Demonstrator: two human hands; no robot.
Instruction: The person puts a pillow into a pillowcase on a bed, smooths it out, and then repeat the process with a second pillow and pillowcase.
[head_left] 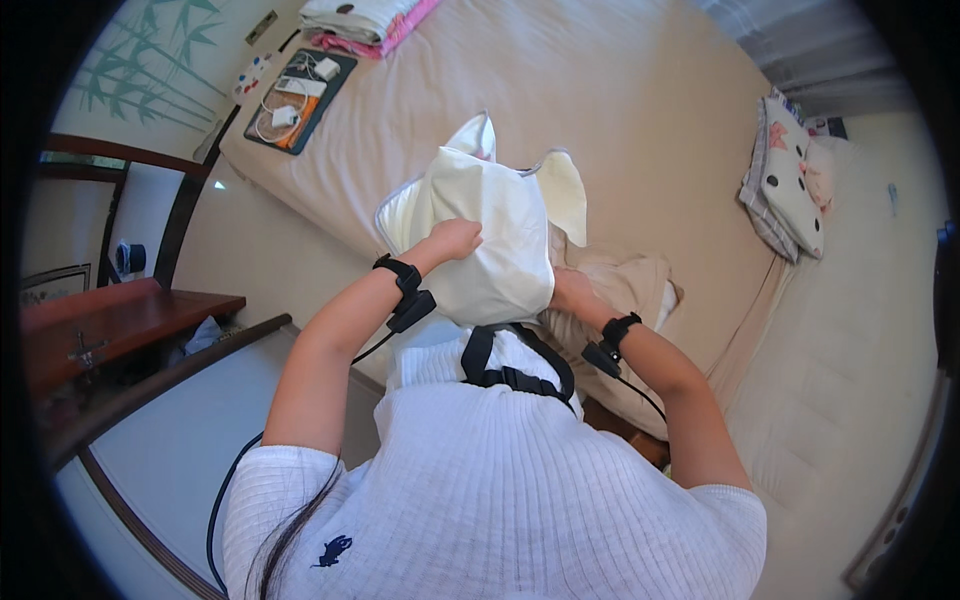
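Note:
A cream-white cloth item (490, 215) with thin grey edging is held up in front of me, over the near edge of the bed. It has loose flaps at its top and sides; its exact kind cannot be made out. My left hand (458, 238) is closed in a fist on its left part, gripping the fabric. At its lower right edge, my right hand (573, 290) grips the border, with the fingertips hidden by the cloth. Beige crumpled fabric (630, 280) lies just beyond my right wrist on the bed. Both wrists wear black straps with small cabled devices.
The bed (640, 110) has a beige sheet. Folded bedding (365, 20) sits at its far left, near a dark tray (300, 100) with white cables and chargers. A stack of pillows (790, 185) lies on the right. A dark red wooden piece of furniture (130, 335) stands left.

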